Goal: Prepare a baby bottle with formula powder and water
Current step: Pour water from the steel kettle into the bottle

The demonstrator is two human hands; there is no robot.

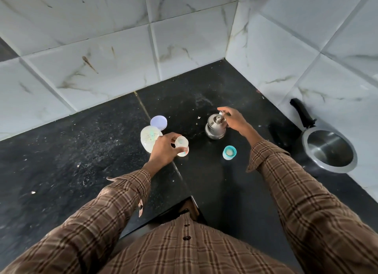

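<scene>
I see the black stone counter (86, 151) with a steel saucepan (329, 151) at far right. My right hand (235, 121) curls round the steel water pot (215, 127), fingertips on its lid knob. My left hand (163, 149) grips the open baby bottle (182, 145), just beside the formula tub (149, 139). The teal nipple cap (229, 152) stands apart.

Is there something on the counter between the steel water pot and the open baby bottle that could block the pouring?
Nothing visible does. The black counter between the steel pot and the bottle is bare; the teal cap stands nearer, off that line.
</scene>
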